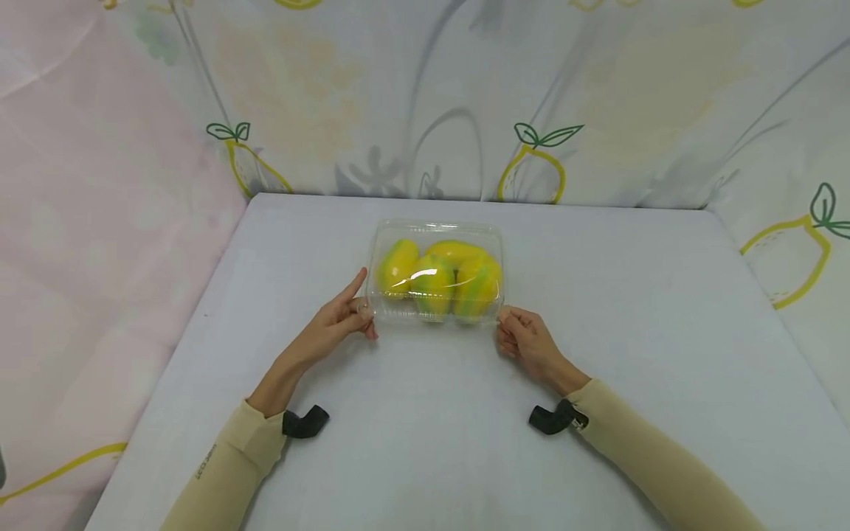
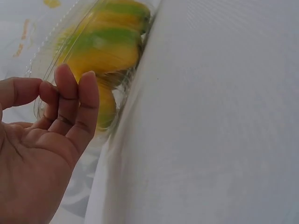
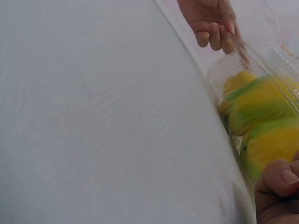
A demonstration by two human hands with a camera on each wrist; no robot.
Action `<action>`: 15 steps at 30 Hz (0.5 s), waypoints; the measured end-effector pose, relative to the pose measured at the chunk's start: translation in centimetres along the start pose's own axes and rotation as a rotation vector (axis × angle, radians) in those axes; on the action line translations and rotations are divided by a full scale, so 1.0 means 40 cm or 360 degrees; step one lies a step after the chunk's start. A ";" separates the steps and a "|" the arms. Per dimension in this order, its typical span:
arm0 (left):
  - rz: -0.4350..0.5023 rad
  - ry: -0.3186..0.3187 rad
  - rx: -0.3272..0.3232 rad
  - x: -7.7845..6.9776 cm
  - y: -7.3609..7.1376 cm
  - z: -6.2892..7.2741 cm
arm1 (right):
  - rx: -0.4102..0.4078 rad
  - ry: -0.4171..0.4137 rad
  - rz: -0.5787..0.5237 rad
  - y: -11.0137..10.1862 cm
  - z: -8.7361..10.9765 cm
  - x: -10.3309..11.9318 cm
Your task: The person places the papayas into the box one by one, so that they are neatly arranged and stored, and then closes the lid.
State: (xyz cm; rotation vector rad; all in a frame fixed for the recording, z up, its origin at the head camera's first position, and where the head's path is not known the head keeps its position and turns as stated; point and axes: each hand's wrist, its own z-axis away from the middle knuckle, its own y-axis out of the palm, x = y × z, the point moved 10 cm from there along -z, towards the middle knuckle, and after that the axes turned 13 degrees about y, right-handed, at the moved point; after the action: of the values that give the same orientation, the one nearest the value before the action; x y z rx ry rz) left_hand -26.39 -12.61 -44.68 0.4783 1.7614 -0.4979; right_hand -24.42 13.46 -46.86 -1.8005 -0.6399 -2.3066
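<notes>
A clear plastic clamshell box (image 1: 434, 228) sits on the white table with its lid down over several yellow-green mangoes (image 1: 433, 284). At its front left corner my left hand (image 1: 339, 317) pinches the rim between thumb and fingers, the index finger stretched along the box's side. My right hand (image 1: 527, 341) grips the front right corner of the rim, fingers curled. The left wrist view shows the thumb meeting the fingertips (image 2: 65, 77) right at the box's edge. Only the thumb and part of a finger of the right hand (image 3: 280, 186) show in the right wrist view.
The box stands toward the far side of the white-covered table (image 1: 425, 442). Fabric walls (image 1: 398, 96) printed with lemons rise behind the table and at both sides. Each wrist carries a black camera mount (image 1: 305, 422) beside a beige sleeve (image 1: 226, 464).
</notes>
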 end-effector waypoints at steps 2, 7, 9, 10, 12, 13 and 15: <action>0.0014 0.0000 0.0022 0.005 0.000 -0.001 | -0.0022 -0.0025 0.0014 -0.003 0.001 0.001; 0.0035 0.0006 0.0013 0.009 0.000 -0.002 | -0.0018 -0.0036 0.0016 -0.004 0.003 0.001; 0.0044 -0.0002 -0.0003 0.010 -0.001 -0.002 | 0.0003 -0.0038 0.0003 -0.003 0.005 0.001; 0.0047 -0.0001 -0.0010 0.009 -0.001 -0.002 | 0.0011 -0.0041 0.0000 -0.003 0.005 0.001; 0.0049 -0.0005 -0.0032 0.008 -0.002 -0.002 | 0.0056 -0.0042 -0.0009 0.000 0.005 0.001; 0.0044 -0.0005 -0.0041 0.008 -0.003 -0.002 | 0.0087 -0.0045 -0.0009 0.003 0.006 0.001; 0.0021 -0.0005 -0.0043 0.007 -0.003 -0.001 | 0.0151 -0.0040 -0.0012 0.007 0.005 -0.001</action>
State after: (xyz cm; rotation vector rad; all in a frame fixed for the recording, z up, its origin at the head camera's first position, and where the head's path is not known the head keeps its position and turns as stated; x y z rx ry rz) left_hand -26.54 -12.67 -44.94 0.4697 1.7587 -0.4645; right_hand -24.11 13.29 -46.81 -1.7899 -0.7480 -2.2216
